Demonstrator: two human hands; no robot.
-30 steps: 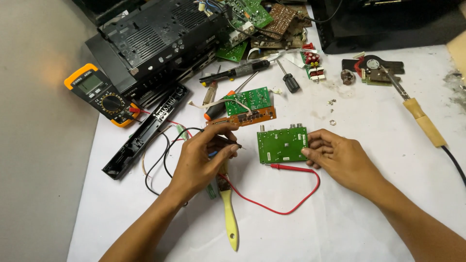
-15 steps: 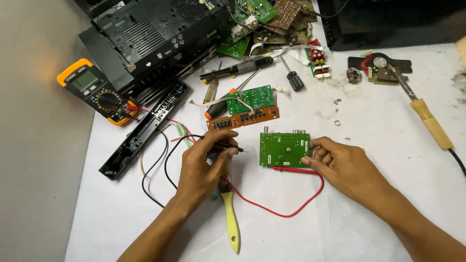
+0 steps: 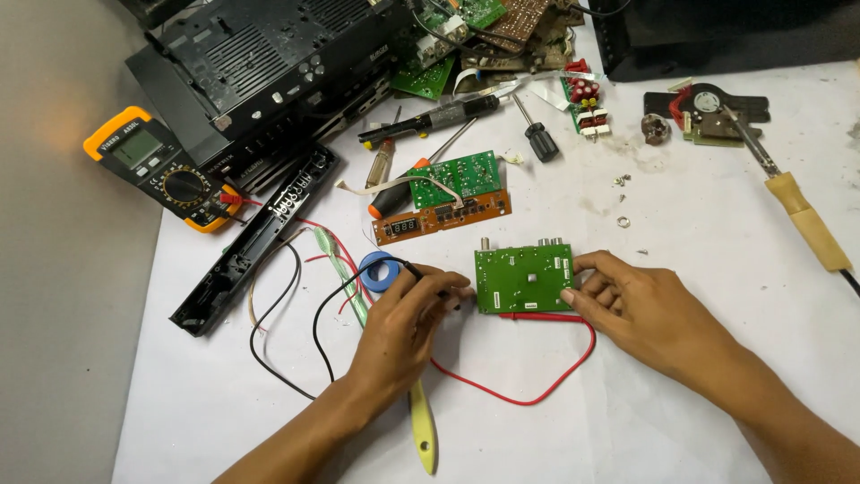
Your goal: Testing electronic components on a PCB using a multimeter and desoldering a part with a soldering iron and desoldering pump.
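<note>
Two hands on white cloth-covered table (image 3: 717,224), left hand (image 3: 403,327) pinching black probe (image 3: 428,280), right hand (image 3: 640,305) gripping green circuit board (image 3: 522,278)

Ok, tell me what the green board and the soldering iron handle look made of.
The green board under the right hand looks like rigid laminate with a glossy green coating and small silvery solder points. The soldering iron handle looks like matte tan wood, possibly plastic.

Grey rectangular screen on the yellow-edged multimeter (image 3: 166,170) — far left, tilted.
</note>
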